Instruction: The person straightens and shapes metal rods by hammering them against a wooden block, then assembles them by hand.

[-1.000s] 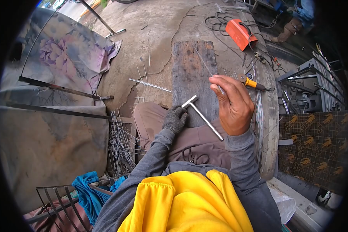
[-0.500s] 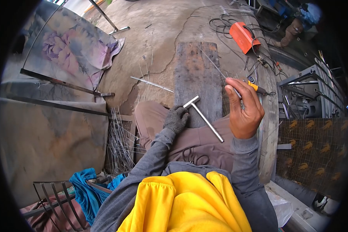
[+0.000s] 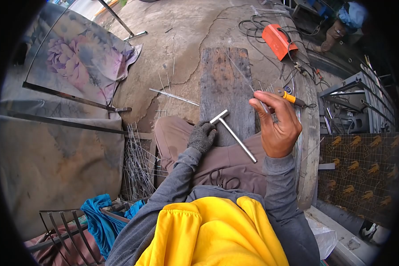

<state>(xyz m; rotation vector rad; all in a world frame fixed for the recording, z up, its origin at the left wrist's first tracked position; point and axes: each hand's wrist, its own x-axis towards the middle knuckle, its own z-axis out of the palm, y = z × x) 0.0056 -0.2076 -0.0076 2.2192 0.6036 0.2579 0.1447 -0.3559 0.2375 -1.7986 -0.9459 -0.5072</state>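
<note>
My left hand (image 3: 202,137), in a dark grey knit glove, rests by my lap with its fingers closed on one end of the crossbar of a T-shaped metal bar (image 3: 237,139). The shiny stem slants down to the right over my trousers. My bare right hand (image 3: 281,124) is raised on the right, pinching a thin metal rod (image 3: 245,78) between thumb and fingers. The rod points up and left above a worn wooden plank (image 3: 226,93). Part of its lower end is hidden by the hand.
An orange box-shaped machine (image 3: 277,41) with tangled cables stands beyond the plank. To the right lies a yellow-and-black handled tool (image 3: 293,99). Bundled thin wires (image 3: 139,166) and a floral cloth screen (image 3: 71,57) are at left. Another person's boot (image 3: 332,36) shows at upper right.
My right hand has shifted slightly to the left, carrying the thin rod with it. The left hand and the T-shaped bar have stayed in place.
</note>
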